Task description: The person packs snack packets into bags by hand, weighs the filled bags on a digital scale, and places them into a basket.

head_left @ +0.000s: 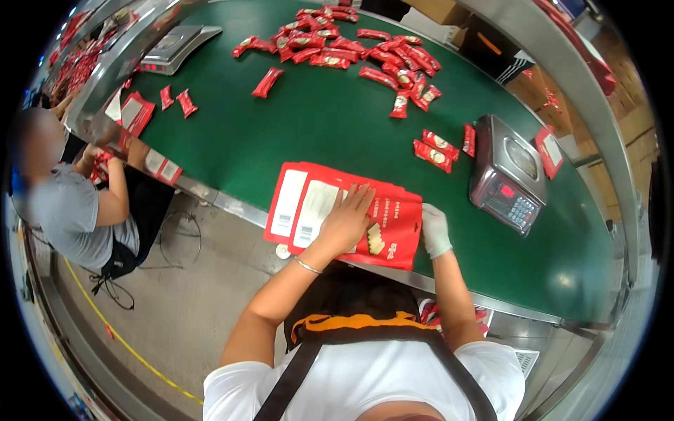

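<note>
Several flat red packaging pouches [397, 242] lie overlapped at the near edge of the green table, some showing white label panels with barcodes. My left hand [345, 221], bare and with a bracelet at the wrist, rests flat on them with its fingers stretched out. At the right end of the top pouch is my right hand [436, 231] in a white glove, closed at the pouch's edge; some of its fingers are hidden. Beyond the pouches, two red snack packets [437, 150] lie side by side, with another single packet [469, 140] close to the scale.
A digital scale [509, 172] stands at the right, with a red pouch [549, 152] behind it. Many red packets [330, 42] are heaped across the far table [210, 133]. Another scale [179, 49] stands far left. A seated co-worker [84, 210] is at the left.
</note>
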`<state>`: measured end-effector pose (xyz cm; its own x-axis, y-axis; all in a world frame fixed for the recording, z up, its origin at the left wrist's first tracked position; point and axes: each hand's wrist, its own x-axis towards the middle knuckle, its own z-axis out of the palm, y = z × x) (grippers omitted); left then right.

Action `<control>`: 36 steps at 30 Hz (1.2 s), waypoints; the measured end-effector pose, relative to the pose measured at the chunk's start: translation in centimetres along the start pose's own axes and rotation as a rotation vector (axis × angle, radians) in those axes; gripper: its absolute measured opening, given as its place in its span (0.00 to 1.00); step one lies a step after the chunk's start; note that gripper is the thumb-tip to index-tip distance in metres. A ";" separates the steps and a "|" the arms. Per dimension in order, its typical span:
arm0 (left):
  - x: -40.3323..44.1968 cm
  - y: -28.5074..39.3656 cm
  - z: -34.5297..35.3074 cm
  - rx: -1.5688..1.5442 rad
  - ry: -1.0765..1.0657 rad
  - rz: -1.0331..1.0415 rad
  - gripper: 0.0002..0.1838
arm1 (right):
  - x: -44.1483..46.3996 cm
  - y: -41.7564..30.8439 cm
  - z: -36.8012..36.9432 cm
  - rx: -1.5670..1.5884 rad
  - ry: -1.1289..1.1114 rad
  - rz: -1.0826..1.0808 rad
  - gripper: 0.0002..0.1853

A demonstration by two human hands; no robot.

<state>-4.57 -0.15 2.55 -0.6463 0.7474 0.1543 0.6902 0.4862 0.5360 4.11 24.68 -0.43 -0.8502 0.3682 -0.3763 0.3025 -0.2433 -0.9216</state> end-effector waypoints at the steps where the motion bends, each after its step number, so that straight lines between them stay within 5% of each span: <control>1: 0.1 0.1 0.1 0.006 0.023 -0.017 0.34 | -0.9 -1.2 0.0 -0.238 0.199 -0.233 0.10; 3: 0.0 0.2 0.1 0.026 0.048 -0.015 0.35 | -4.9 -5.9 3.1 -0.494 0.500 -0.626 0.06; 5: 0.0 0.1 0.3 0.003 0.041 -0.011 0.36 | -6.8 -9.4 7.2 -0.666 0.285 -0.988 0.12; 9: 0.4 -1.4 1.2 -0.369 0.138 -0.094 0.36 | -2.6 -6.9 12.1 -0.857 -0.221 -0.761 0.26; 10: 0.7 -2.3 1.5 -0.368 0.137 -0.091 0.36 | -0.2 -4.8 12.5 -0.870 -0.234 -0.640 0.30; 12: 1.5 -4.3 0.9 -0.365 0.349 -0.245 0.32 | 4.7 0.2 12.4 -1.307 -0.080 -0.734 0.31; 15: 3.3 -7.4 -2.2 -0.173 0.474 -0.322 0.26 | 5.6 0.5 13.0 -1.459 -0.004 -0.805 0.32; 22: 5.3 -12.6 -10.7 -0.217 1.192 -0.303 0.26 | 4.1 0.0 11.6 -1.358 -0.095 -0.802 0.32; 28: 3.7 -18.2 -9.4 -0.166 1.136 -0.623 0.30 | 4.8 -0.7 11.3 -1.280 -0.120 -0.824 0.28; 32: 2.1 -20.9 -6.0 0.107 0.810 -1.103 0.33 | 5.4 -0.2 11.3 -1.247 -0.093 -0.800 0.24; 36: 1.1 -21.6 -4.2 0.198 0.782 -0.886 0.34 | 5.2 -0.2 11.2 -1.228 -0.078 -0.820 0.23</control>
<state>-21.55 -11.74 -5.32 -0.8975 -0.3269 0.2960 -0.1007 0.8054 0.5842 -5.17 16.60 -1.13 -0.9686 -0.0335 0.2463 -0.1298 0.9133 -0.3862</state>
